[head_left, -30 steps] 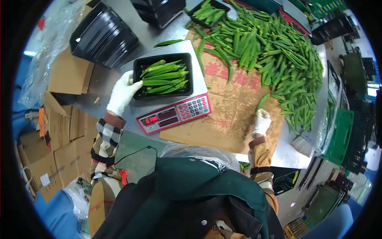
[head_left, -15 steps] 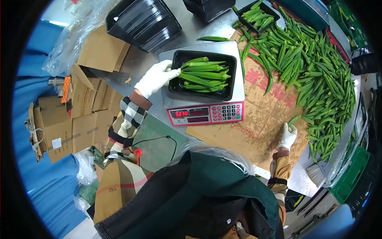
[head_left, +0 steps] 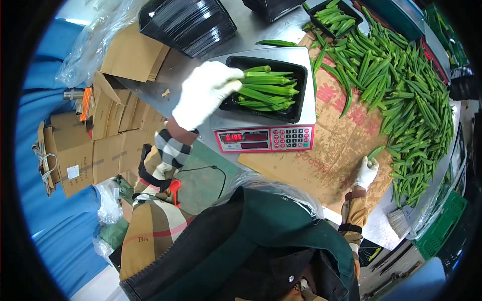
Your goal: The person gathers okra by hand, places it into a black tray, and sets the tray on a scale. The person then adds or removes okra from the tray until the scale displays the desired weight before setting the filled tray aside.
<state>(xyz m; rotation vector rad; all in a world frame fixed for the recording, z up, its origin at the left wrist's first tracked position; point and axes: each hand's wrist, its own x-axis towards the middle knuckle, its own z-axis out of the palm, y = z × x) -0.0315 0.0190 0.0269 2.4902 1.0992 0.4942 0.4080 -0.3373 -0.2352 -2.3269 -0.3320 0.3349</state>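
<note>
My left hand [head_left: 203,93], in a white glove, is over the left side of a black tray [head_left: 303,95]. Its fingers are pinched together at the ends of the okra pods [head_left: 271,91] lying in that tray; whether a pod is between them is hidden. The tray rests on a scale [head_left: 265,139] with a red-edged panel, and its display reads about 0.195. My right hand [head_left: 367,173], also gloved in white, pinches a single green okra pod [head_left: 376,152] above the cardboard, beside the large okra pile [head_left: 414,115].
Stacked black trays [head_left: 188,25] stand behind the scale at left. Another tray of okra [head_left: 335,19] sits at the back. A stained cardboard sheet [head_left: 321,170] covers the table's middle. Folded cartons [head_left: 75,150] are at left; a brush [head_left: 398,220] lies near the right edge.
My left hand has risen toward the camera and shifted slightly right over the tray. The scale reading dropped from about 0.230 to 0.195. My right hand still holds the okra pod.
</note>
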